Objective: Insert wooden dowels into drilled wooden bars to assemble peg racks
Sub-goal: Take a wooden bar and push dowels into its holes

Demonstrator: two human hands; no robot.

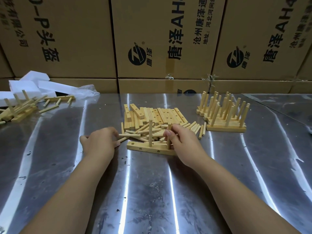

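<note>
One bar [145, 148] lies flat near the middle of the table [152, 191], its long axis running left to right. Two dowels stand upright in it. The seated dowel [150, 130] is at mid-length. The held dowel [169, 128] is at the right end, pinched between the thumb and fingers of the right hand [182, 146].

One top hole [132, 143] is seen empty, at the left end of the bar, and two side holes show on the near face. That empty hole lies just right of the left hand [99, 142], which is judged the nearer hand for filling it.

The left fingers are curled at the end of a flat dowel [130, 135]; whether it is gripped cannot be told. Its axis runs left to right along the table, so it would have to be turned upright before entry.

The loose dowels [194, 126] just behind the bar are too many to count. Beyond them is a pile of spare bars [162, 115], roughly a dozen. Several finished racks [226, 127] are stacked toward the far right edge; their number cannot be told.
</note>
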